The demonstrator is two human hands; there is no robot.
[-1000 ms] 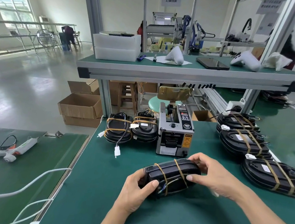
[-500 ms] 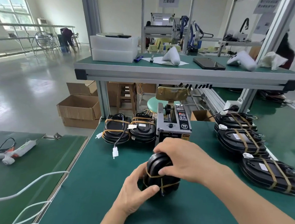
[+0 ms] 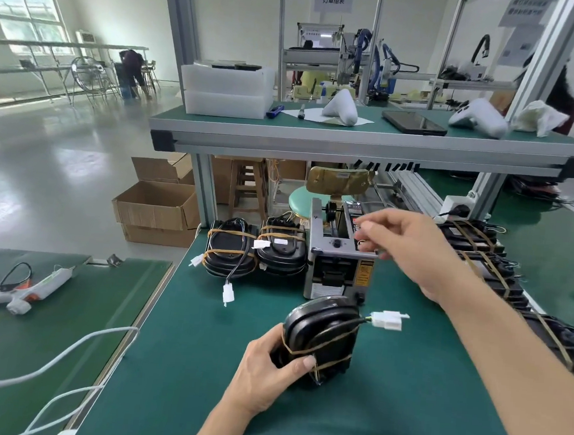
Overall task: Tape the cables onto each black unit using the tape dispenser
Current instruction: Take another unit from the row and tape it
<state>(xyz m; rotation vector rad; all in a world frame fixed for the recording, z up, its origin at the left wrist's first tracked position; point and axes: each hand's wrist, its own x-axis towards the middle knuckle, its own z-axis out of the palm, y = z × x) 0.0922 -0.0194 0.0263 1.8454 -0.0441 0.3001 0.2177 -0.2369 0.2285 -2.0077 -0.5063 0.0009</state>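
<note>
A black unit (image 3: 323, 333) wrapped with brown tape stands on end on the green mat, just in front of the grey tape dispenser (image 3: 339, 255). My left hand (image 3: 266, 370) grips its near left side. Its cable ends in a white connector (image 3: 389, 319) sticking out to the right. My right hand (image 3: 403, 250) hovers over the dispenser's top right, fingers loosely curled, holding nothing that I can see. Two taped black units (image 3: 255, 249) lie left of the dispenser. A row of taped units (image 3: 491, 267) runs along the right side.
A raised shelf (image 3: 370, 141) spans the bench above the dispenser, carrying foam blocks, a phone and white parts. A glue gun (image 3: 25, 293) and white cables lie on the left table. Cardboard boxes (image 3: 156, 207) sit on the floor behind.
My right hand has let go of the unit and risen to the dispenser's top. The unit has been turned on end, and only my left hand holds it now.
</note>
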